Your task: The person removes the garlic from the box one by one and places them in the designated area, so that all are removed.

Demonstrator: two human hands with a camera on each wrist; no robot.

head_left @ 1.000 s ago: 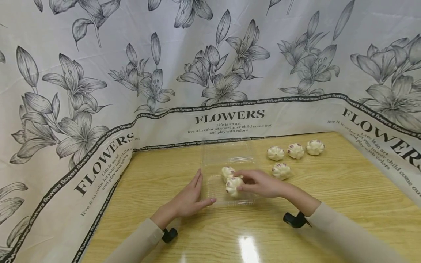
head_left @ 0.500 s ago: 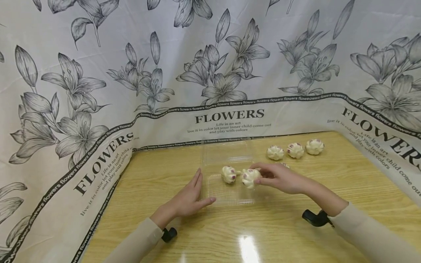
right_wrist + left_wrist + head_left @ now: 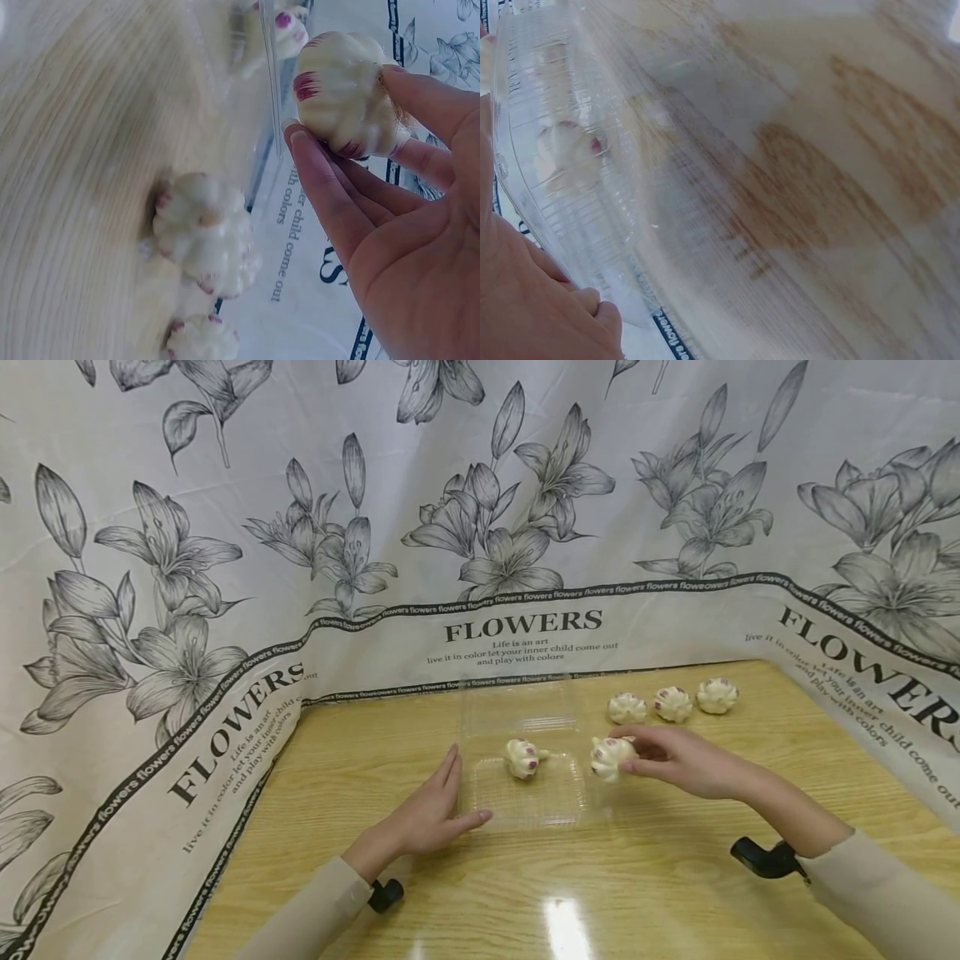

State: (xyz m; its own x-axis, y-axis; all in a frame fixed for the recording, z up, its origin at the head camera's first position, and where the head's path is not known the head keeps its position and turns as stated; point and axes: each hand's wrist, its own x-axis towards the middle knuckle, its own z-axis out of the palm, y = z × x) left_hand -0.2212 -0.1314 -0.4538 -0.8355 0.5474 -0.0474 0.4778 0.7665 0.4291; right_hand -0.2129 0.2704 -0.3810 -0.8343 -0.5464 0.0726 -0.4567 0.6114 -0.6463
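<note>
My right hand (image 3: 686,764) pinches a white garlic bulb (image 3: 611,758) with purple patches, just beyond the right side of a clear plastic box (image 3: 525,810). Thumb and fingers lie around that bulb (image 3: 346,94) in the right wrist view. A second garlic bulb (image 3: 522,758) sits inside the box, its stem pointing right. With fingers extended and thumb spread, my left hand (image 3: 423,818) rests against the box's left side. The left wrist view shows the box wall (image 3: 525,165) beside that hand, with the inside bulb (image 3: 571,154) seen through the plastic.
Several more garlic bulbs lie at the back right, such as the far one (image 3: 717,696). The box's clear lid (image 3: 517,708) is folded back. A flower-printed cloth (image 3: 525,643) stands around the wooden table (image 3: 360,735) at the back and sides.
My right hand has moved right with its garlic bulb, from inside the box to past its right side. It now covers the nearest loose bulb. The left hand has stayed put.
</note>
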